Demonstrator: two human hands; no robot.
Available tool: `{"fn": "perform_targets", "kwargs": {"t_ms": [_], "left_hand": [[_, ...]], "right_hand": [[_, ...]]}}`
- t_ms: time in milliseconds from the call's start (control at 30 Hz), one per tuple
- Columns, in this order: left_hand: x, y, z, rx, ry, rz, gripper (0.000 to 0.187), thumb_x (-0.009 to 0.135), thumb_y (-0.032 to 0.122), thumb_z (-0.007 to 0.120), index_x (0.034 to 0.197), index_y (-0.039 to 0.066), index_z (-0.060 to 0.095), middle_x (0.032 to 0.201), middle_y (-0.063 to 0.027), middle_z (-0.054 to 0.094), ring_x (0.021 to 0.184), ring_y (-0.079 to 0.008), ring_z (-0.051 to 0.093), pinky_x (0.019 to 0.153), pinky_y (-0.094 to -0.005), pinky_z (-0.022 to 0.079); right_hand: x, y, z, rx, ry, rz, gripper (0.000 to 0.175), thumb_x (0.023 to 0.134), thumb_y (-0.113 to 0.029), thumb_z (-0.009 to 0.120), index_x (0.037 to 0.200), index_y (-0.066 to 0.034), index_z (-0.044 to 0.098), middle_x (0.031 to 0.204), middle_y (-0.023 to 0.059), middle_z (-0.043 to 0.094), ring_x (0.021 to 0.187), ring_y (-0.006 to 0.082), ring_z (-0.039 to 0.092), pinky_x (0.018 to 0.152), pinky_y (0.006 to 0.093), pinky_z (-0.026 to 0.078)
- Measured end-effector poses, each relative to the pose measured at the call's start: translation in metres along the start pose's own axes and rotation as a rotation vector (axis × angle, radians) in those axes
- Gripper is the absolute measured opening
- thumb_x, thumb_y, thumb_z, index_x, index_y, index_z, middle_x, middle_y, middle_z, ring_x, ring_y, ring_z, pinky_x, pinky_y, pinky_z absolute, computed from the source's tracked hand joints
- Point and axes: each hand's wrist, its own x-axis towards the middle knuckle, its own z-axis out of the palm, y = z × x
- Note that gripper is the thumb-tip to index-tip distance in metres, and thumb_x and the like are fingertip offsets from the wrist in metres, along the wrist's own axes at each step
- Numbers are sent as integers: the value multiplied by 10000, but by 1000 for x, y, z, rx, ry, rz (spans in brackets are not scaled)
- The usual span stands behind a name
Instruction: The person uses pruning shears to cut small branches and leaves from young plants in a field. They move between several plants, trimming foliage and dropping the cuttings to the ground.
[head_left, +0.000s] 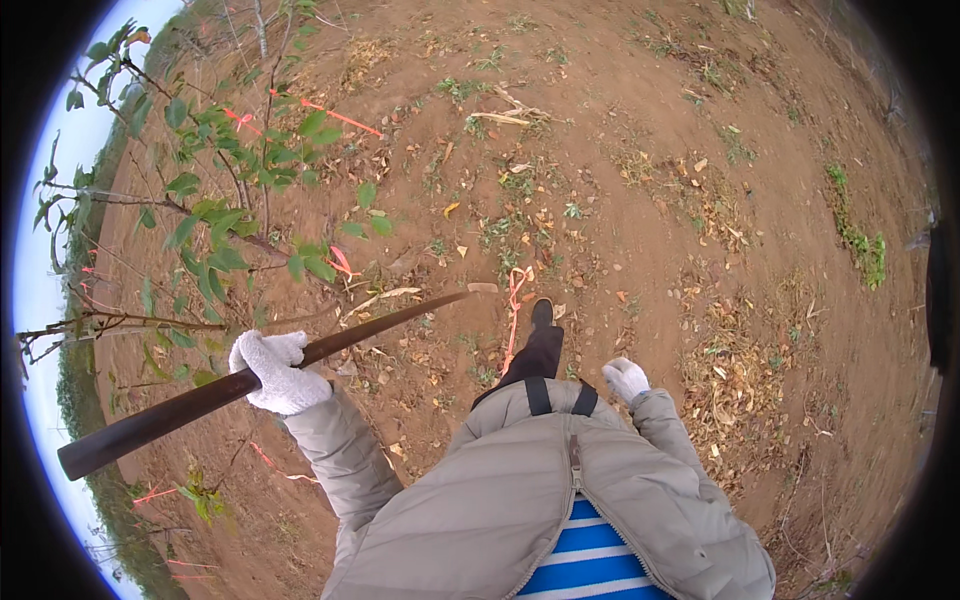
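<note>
My left hand (281, 373), in a white knit glove, is wrapped around the dark handle of a long-handled tool (375, 324). The thick butt end points to the lower left, and the shaft narrows towards a small pale head near the ground, its kind unclear. At my right side hangs my right hand (625, 379), also in a white glove. Its fingers look curled, but whether anything is inside them is hidden. An orange-pink ribbon (514, 300) trails beside my leg and dark shoe (541, 313); its upper end is hidden by my jacket.
A leafy young tree (225, 225) spreads its branches close by on the left, with orange-pink ribbon (341, 262) tied on it. Brown soil (637, 247) carries dry leaves (724, 397), pale dry stalks (506, 116) and green weeds (862, 240).
</note>
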Motion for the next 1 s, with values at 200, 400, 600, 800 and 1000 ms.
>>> {"fn": "perform_targets", "kwargs": {"t_ms": [200,400,600,800,1000], "left_hand": [[49,-34,88,-35,100,-13,203,1012,203,682,1061,15,626,572,-38,538,498,-132,504,521,-348,510],[96,-79,182,93,84,6,217,1009,206,679,1044,-1,625,584,-28,547,518,-126,509,537,-327,504],[111,-120,274,94,23,-92,215,984,178,712,1086,2,643,624,-29,565,545,-128,518,534,-318,482],[86,-151,328,102,-21,-150,212,988,187,710,1080,14,630,623,-6,527,546,-116,488,542,-317,465],[47,-175,426,187,-38,-195,250,993,239,721,1083,17,650,639,4,519,546,-98,469,514,-282,417]], "right_hand": [[93,-177,-62,-400,-59,-322,353,938,-390,664,1080,-69,712,1002,197,745,1002,384,705,880,471,545],[180,-244,-143,-359,103,-352,334,949,-364,657,1077,-58,701,967,208,738,966,387,709,851,460,552],[181,-172,-181,-258,45,6,358,929,-353,662,1087,-38,720,1017,189,749,985,353,715,865,439,556],[209,-101,-237,-495,-38,-144,402,921,-387,654,1115,-43,733,1094,208,733,1049,365,696,919,444,551],[274,-111,-316,-145,18,217,451,925,-396,658,1141,-4,717,991,204,753,979,349,725,877,439,559]]}}
